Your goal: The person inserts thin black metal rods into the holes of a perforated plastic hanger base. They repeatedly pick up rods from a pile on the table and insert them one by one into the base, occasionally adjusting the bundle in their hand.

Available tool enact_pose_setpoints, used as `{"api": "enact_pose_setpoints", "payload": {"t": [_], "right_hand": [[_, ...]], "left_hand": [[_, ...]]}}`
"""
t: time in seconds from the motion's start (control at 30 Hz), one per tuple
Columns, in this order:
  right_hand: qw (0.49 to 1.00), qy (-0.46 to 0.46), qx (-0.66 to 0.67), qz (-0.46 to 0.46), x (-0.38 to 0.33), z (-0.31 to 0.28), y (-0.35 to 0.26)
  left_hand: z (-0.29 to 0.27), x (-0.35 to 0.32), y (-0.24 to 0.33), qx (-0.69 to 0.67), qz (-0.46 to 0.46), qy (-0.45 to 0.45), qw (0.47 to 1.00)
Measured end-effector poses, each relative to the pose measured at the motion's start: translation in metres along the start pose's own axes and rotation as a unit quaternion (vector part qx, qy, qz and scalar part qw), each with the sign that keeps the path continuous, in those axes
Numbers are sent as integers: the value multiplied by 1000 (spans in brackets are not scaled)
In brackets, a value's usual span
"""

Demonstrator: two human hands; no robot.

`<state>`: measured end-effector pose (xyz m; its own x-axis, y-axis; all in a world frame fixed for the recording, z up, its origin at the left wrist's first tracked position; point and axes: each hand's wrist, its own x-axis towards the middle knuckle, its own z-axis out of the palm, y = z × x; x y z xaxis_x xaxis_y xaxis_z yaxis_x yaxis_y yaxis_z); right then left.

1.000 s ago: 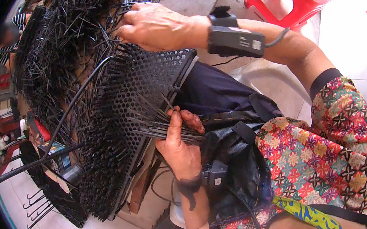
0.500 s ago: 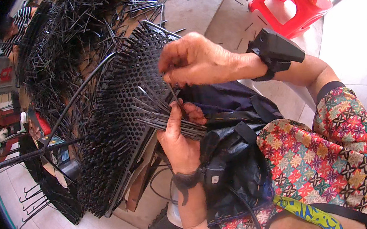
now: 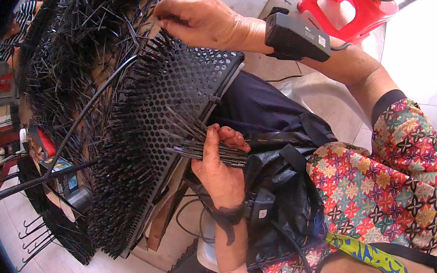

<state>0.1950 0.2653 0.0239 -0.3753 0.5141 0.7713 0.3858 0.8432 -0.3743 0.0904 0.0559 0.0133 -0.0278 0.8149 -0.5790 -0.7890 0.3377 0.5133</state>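
Two bare hands work a black perforated plastic board: left hand clamps a bundle of thin black pins at its near edge, right hand pinches at the far edge.

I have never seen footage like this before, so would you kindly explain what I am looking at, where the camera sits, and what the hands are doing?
There is no machine here: a person works with two bare hands, and the round, bent picture comes from a fisheye camera worn on their head, looking down. Each wrist carries a small black strapped device. The left hand grips a bundle of thin black pins against the lap. The right hand reaches to the far edge of a black perforated panel, fingertips pinched at the pins there; whether it holds one I cannot tell. The panel leans tilted against the person's knees, and many of its holes are filled with upright pins. Beyond it lies a big loose heap of pins. A red plastic stool stands on the tiled floor at upper right.
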Motion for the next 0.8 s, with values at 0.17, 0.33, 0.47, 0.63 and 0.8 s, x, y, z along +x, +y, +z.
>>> {"api": "enact_pose_setpoints", "payload": {"t": [0.17,0.33,0.47,0.63,0.8], "right_hand": [[963,-211,-151,-74,0,2,-4],[982,-186,26,35,-15,-8,-38],[887,-266,271,264,-31,-24,-68],[832,-141,369,390,-27,-40,-61],[966,44,169,193,-7,-27,-13]], "left_hand": [[-1,0,-1,-2,-6,-15,1000],[2,-2,0,18,13,-9,1000],[10,-2,4,88,45,-45,994],[15,-6,3,99,51,-30,993],[11,-2,2,95,23,-33,995]]}}
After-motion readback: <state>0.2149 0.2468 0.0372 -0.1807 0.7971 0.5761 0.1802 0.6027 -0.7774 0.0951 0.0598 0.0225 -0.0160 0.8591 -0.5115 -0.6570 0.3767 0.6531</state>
